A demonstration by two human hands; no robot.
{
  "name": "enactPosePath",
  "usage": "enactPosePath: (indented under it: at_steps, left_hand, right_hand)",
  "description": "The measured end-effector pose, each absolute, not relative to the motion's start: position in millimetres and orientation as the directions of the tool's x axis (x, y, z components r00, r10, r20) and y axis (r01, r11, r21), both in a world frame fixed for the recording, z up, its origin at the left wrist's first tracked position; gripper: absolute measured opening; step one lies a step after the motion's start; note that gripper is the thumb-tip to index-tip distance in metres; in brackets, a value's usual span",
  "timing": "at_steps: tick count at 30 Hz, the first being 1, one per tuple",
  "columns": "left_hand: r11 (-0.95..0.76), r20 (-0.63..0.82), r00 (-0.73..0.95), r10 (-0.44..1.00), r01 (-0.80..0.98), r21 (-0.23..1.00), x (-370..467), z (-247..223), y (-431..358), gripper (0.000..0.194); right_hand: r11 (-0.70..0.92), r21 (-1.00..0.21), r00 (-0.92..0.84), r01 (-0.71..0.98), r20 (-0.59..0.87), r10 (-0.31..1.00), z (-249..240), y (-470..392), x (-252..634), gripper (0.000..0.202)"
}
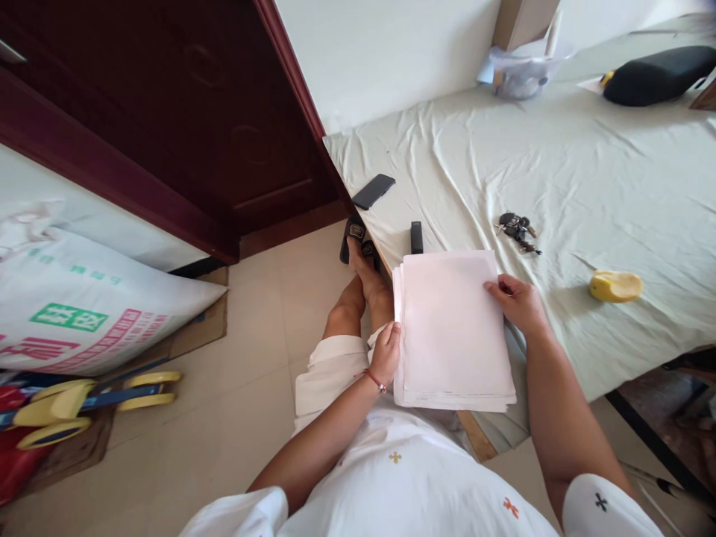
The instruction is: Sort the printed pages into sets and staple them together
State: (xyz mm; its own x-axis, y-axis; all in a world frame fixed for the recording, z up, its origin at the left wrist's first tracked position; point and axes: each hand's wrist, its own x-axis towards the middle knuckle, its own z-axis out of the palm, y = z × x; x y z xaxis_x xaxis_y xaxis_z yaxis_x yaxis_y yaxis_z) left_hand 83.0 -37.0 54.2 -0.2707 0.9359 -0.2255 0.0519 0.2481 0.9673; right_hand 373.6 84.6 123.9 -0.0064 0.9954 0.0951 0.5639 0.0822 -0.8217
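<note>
A stack of white paper sheets (453, 328) lies between my two hands, over my lap and the near edge of the table. Its sheets are slightly uneven along the left and bottom sides. My left hand (386, 353), with a red cord bracelet at the wrist, is closed on the stack's left edge. At the upper right edge, my right hand (517, 300) pinches the paper between thumb and fingers. Just beyond the stack's top edge stands a small black object (417, 237), whose kind I cannot make out.
A pale cloth (587, 171) covers the table. On it lie a black phone (374, 192), a bunch of keys (517, 230), a yellow object (616, 286) and a dark elongated case (660, 74). A printed white sack (101, 306) and a yellow-blue wheeled toy (61, 403) are at the left.
</note>
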Motion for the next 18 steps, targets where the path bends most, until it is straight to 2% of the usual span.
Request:
enactPosePath:
  at_steps: [4,7,11,14,18]
  left_hand:
    - [0.238,-0.218,-0.245,0.945,0.056,0.970,83.4,55.7,-37.3,0.054]
    - [0.242,-0.226,-0.241,0.944,0.036,0.970,83.9,57.2,-37.1,0.056]
    - [0.265,-0.250,-0.245,0.937,0.029,0.964,84.2,63.6,-36.8,0.058]
    - [0.285,-0.274,-0.243,0.931,0.010,0.959,85.0,69.9,-37.1,0.058]
    - [0.277,-0.269,-0.253,0.929,-0.002,0.961,87.2,74.2,-36.7,0.052]
  right_hand:
    - [0.028,-0.892,0.055,0.451,0.059,0.997,123.4,85.1,384.5,0.040]
    - [-0.050,-0.978,0.096,0.202,-0.031,0.995,125.0,83.9,391.9,0.036]
    - [-0.103,-0.991,0.185,-0.079,-0.116,0.976,133.0,81.6,396.5,0.039]
    - [-0.118,-0.988,0.201,-0.101,-0.137,0.970,138.4,79.8,394.9,0.039]
    - [-0.195,-0.977,0.086,-0.087,-0.202,0.976,139.4,77.9,383.0,0.039]
